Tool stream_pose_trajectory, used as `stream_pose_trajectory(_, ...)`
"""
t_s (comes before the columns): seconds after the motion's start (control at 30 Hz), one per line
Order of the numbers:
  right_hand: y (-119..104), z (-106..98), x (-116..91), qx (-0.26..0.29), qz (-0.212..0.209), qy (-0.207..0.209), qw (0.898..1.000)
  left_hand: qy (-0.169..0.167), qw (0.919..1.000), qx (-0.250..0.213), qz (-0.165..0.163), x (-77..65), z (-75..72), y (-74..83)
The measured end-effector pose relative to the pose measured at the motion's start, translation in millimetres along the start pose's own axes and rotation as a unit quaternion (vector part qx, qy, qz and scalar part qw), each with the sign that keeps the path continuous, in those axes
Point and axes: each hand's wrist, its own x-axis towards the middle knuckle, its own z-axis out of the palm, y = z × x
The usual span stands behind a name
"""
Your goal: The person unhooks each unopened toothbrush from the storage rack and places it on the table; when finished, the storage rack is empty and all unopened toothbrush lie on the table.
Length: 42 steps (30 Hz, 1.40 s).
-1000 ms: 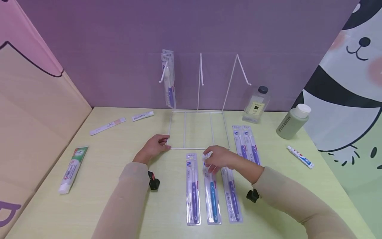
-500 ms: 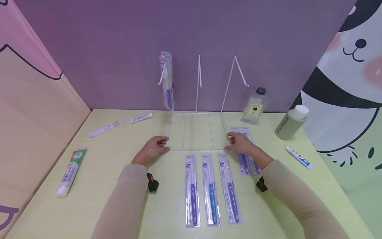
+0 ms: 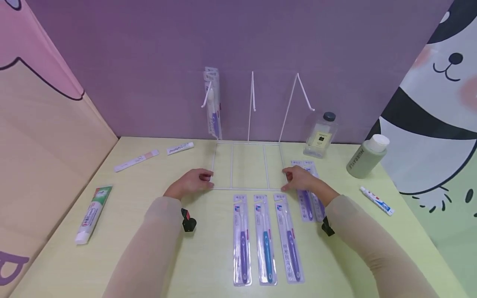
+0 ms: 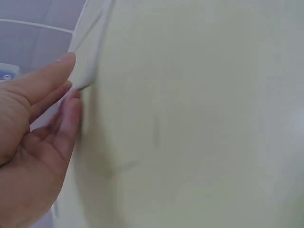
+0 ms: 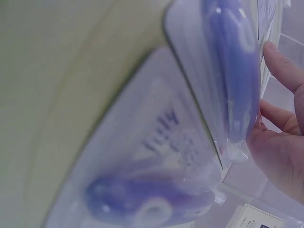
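Note:
A white wire rack with upright hook arms stands at the back of the table. My left hand holds its left front corner between thumb and fingers; my right hand does the same at the right front corner. Packaged toothbrushes hang from the left hook, the front toothbrush having a purple handle. Before the rack lie a purple toothbrush, a blue toothbrush and another purple toothbrush, all in clear packs. Two more packaged toothbrushes lie partly hidden beneath my right hand and wrist.
A clear bottle with black cap and a green bottle stand at right, near a small toothpaste tube. At left lie a large toothpaste tube, a slim pack and a small white tube.
My right hand has moved from above the blue toothbrush rightward to the rack's right front corner. My left hand has stayed at the left corner. The toothbrushes lie as before.

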Motion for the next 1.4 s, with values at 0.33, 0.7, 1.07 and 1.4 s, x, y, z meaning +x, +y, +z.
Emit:
stream_pose_trajectory(0.33,3,2,-11,-0.013,0.012,0.002,1.0,0.202,0.9694,-0.094,0.103,30.7,-38.2,67.9)
stream_pose_trajectory(0.7,-1,6,-5,-0.025,0.02,-0.009,0.999,0.276,0.9428,-0.118,0.146,40.0,-71.9,128.6)
stream_pose_trajectory(1.07,-7,4,-3,-0.016,0.031,-0.012,0.999,0.284,0.9194,-0.214,0.168,53.1,-64.2,129.7)
stream_pose_trajectory(1.4,-5,5,-2,-0.015,0.045,-0.007,0.999,0.333,0.903,-0.209,0.174,53.3,-63.2,127.1)
